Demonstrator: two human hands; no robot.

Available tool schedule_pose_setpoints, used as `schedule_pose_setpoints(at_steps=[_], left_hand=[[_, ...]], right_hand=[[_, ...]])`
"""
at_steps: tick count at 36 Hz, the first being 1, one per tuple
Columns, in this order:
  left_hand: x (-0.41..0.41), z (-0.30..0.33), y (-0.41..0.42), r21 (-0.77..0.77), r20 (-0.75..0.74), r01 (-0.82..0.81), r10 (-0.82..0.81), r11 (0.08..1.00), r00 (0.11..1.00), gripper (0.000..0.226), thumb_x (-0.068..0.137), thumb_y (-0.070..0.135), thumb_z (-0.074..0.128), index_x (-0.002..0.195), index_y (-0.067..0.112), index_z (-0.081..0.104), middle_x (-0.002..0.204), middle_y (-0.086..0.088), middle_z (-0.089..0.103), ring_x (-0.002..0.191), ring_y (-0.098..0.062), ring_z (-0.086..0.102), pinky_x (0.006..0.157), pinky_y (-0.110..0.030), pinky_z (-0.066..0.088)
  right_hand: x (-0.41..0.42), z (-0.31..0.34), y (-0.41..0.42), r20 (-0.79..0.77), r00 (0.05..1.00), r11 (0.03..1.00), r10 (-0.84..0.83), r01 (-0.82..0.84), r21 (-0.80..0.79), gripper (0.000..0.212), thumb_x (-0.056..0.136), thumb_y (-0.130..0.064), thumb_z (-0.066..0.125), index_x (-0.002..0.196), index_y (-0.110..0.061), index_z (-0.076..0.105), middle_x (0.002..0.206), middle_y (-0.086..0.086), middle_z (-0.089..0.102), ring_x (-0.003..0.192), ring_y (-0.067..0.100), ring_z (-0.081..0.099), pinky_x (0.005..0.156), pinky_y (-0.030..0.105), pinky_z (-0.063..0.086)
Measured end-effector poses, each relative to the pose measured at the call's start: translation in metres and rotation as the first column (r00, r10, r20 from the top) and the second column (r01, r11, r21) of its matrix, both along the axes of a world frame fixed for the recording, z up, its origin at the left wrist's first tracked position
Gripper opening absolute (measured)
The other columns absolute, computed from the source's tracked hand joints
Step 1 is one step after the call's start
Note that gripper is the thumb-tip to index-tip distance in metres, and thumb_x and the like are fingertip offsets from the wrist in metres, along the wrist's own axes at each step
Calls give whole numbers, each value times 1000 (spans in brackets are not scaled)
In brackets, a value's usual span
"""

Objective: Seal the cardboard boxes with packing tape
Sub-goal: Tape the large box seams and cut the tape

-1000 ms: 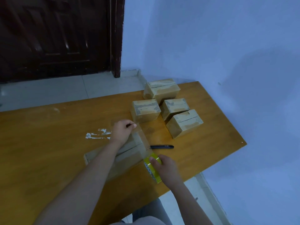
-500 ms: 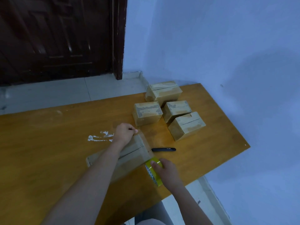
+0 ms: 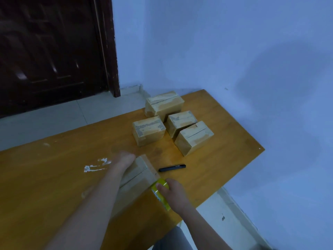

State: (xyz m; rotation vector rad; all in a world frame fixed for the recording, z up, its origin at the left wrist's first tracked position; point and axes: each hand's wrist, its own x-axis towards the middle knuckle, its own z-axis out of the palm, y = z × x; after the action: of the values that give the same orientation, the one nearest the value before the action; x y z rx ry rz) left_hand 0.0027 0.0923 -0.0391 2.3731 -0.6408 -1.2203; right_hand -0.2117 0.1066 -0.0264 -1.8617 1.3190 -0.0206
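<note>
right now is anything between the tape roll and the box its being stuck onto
Nothing visible. The right hand holds the yellow tape roll right against the near end of the box, and the left hand presses the far end. The black pen lies off to the side.

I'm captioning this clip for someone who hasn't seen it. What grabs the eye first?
The yellow tape roll in the right hand, against the near box that the left hand presses down. Behind them four boxes cluster at the table's far right; a black pen lies between.
</note>
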Motion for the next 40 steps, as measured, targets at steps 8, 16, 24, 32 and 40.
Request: schedule_pose_setpoints(at_steps=[8, 16, 24, 32, 40], left_hand=[[-6, 5, 0, -464, 606, 181, 162, 867, 778, 20, 95, 19, 53, 109, 14, 67, 105, -7, 67, 103, -28, 58, 88, -38, 34], [-27, 1, 36, -391, 719, 454, -41, 801, 693, 35, 86, 39, 43, 82, 18, 71, 85, -2, 63, 84, -27, 63, 72, -36, 37], [-46, -19, 69, -269, 795, 561, -148, 783, 588, 54, 83, 50, 41, 104, 13, 74, 106, -2, 69, 98, -25, 65, 80, -38, 54], [-55, -34, 77, -116, 885, 616, -201, 779, 420, 78, 63, 54, 81, 126, 13, 63, 124, -2, 63, 111, -24, 61, 90, -41, 52], [-57, -44, 82, -88, 931, 597, -148, 798, 334, 85, 66, 58, 76, 136, 16, 54, 136, 1, 56, 126, -18, 50, 106, -51, 25]], right_hand=[[14, -7, 12, 146, 986, 996, -82, 85, -11, 42, 93, -47, 49, 73, -11, 48, 66, 1, 42, 61, 12, 38, 56, 30, 29], [27, -7, 8, 421, 883, 972, -207, 135, 195, 24, 94, -30, 54, 72, -22, 53, 66, -6, 48, 60, 6, 45, 59, 26, 36], [13, -17, 7, 470, 871, 975, -141, 41, 216, 22, 97, -17, 52, 75, -17, 57, 56, -12, 58, 53, -1, 53, 55, 17, 41], [21, -53, 10, 140, 990, 999, -23, 19, 30, 41, 100, -30, 43, 63, -18, 32, 61, -2, 34, 54, 8, 32, 49, 20, 29], [16, -60, 11, 281, 957, 978, -78, 18, 210, 48, 98, -52, 33, 107, -12, 58, 100, 4, 63, 92, 16, 61, 75, 25, 46]])
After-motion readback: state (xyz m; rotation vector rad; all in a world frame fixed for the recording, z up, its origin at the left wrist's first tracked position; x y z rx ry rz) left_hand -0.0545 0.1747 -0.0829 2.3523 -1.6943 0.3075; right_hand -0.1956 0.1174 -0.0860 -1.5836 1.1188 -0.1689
